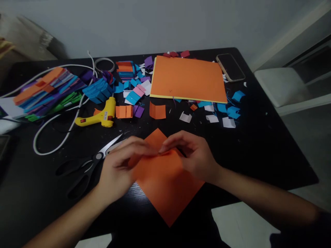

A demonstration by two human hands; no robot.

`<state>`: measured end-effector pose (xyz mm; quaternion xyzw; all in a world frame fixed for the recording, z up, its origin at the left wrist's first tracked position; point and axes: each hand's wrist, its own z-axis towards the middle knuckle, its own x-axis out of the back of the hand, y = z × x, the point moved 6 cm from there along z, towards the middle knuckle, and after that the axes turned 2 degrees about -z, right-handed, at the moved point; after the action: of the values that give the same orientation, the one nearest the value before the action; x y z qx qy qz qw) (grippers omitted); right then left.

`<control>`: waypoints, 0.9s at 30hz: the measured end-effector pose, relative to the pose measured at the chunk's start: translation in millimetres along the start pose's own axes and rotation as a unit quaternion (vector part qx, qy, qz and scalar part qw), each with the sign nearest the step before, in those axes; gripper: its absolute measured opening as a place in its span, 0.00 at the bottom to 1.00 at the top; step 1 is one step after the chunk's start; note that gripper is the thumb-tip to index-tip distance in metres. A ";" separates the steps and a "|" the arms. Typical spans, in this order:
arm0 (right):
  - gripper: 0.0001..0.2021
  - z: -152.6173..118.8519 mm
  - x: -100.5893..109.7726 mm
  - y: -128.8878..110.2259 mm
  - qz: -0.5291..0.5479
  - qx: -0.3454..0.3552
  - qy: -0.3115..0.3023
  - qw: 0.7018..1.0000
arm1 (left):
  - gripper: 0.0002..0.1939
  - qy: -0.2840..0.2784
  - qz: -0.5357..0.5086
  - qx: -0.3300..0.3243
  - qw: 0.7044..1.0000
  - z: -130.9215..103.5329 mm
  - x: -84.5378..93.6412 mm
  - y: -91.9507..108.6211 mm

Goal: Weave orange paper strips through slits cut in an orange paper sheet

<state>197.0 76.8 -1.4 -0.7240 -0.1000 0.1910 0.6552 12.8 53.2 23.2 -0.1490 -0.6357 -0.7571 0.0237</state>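
Note:
An orange sheet of paper (168, 186) lies cornerwise on the black table, one point toward me. My left hand (121, 165) grips it from the left, fingertips at a raised crease across its middle. My right hand (198, 155) pinches the same crease from the right, its fingertips almost meeting those of the left. The paper's far corner shows beyond my fingers. Just left of my left hand lie black-handled scissors (98, 156), blades apart and partly hidden by that hand.
A yellow glue gun (107, 113) lies beyond the scissors, near a looped white cable (38, 137). Orange sheets (188, 79) are stacked at the back, beside a phone (230, 67). Bundles of folded coloured paper (51, 89) fill the left; small paper pieces (157, 112) are scattered mid-table.

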 end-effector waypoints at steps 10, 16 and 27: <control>0.14 3.5 -10.1 16.7 0.108 -0.173 -0.076 0.976 | 0.23 0.020 0.166 -0.192 0.967 -11.3 5.6 13.0; 0.13 3.6 -7.1 21.2 0.077 -0.190 -0.057 0.977 | 0.11 0.045 0.090 -0.041 0.994 -2.3 3.9 0.4; 0.11 3.9 -6.6 18.1 0.005 -0.149 -0.040 0.988 | 0.10 0.002 -0.094 0.189 0.977 2.1 -13.0 -25.7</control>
<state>187.5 75.6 -18.7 -0.8058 -0.1497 0.2062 0.5346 19.8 58.1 -4.4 -0.0793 -0.7787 -0.6221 -0.0187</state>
